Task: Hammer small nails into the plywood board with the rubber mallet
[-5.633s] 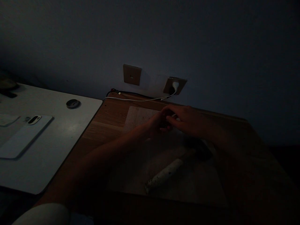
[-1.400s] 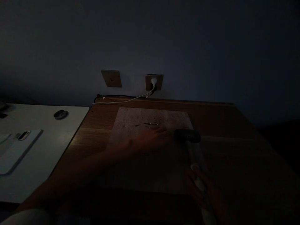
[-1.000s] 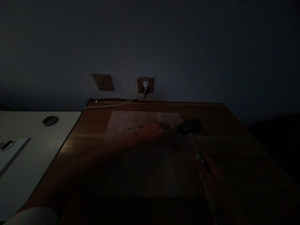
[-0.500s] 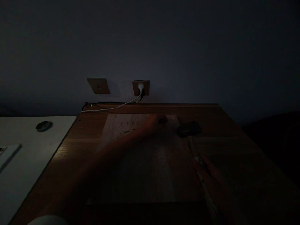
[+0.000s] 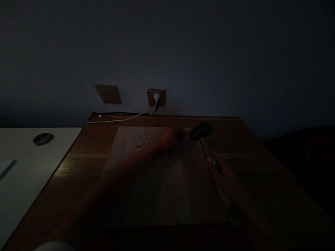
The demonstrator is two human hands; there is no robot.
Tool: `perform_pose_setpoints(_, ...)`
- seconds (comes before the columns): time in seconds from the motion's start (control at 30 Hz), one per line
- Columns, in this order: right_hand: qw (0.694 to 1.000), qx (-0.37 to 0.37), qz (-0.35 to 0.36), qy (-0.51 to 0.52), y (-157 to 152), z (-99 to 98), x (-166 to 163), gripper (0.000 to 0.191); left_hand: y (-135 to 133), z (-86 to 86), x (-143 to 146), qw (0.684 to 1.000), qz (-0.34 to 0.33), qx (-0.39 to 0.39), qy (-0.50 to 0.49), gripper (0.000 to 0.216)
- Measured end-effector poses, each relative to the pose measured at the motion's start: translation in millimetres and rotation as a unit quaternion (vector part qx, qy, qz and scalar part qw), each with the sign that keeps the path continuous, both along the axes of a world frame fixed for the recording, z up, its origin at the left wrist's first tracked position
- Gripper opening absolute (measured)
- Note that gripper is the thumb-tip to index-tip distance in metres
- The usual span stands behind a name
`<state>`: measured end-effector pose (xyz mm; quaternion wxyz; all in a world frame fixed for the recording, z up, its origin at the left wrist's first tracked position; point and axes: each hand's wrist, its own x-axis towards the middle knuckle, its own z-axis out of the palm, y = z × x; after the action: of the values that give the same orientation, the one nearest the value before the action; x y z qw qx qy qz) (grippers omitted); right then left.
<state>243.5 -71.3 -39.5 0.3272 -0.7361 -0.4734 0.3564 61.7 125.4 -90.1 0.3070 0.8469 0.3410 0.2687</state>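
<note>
Grasping the hammer by its handle in the right hand, with the dark head near the far right corner of the board, too dim to tell if touching. Reaching over the far part with the left hand, curled, too dark to tell if holding anything, between the hammer's head and small nails lying there. Working at a wooden desk, with a cable and socket behind and a white desk leftward.
</note>
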Motion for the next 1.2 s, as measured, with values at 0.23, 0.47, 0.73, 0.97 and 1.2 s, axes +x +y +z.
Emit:
perform_pose_setpoints(0.23,0.998,-0.016,0.015,-0.064,5.6,3.9,-12.8,0.058,-4.1,3.6,-0.5,0.997,-0.003,-0.066,-0.037,0.04)
perform_pose_setpoints(0.47,0.99,-0.004,0.06,-0.129,9.1,3.6,-16.4,0.062,-1.1,-1.7,2.7,0.998,-0.004,-0.048,-0.043,0.049)
perform_pose_setpoints(0.73,0.986,0.005,0.072,-0.147,6.6,3.4,-15.3,0.059,-1.6,-3.3,3.0,0.999,0.005,-0.031,-0.039,0.046)
perform_pose_setpoints(0.97,0.985,0.019,0.063,-0.157,5.5,1.8,-16.6,0.058,6.0,15.7,-5.1,0.998,-0.049,-0.047,0.01,0.058)
perform_pose_setpoints(1.2,0.99,0.002,0.041,-0.137,2.0,5.6,-13.1,0.061,-14.5,59.6,-72.2,0.982,-0.138,0.033,0.123,0.032)
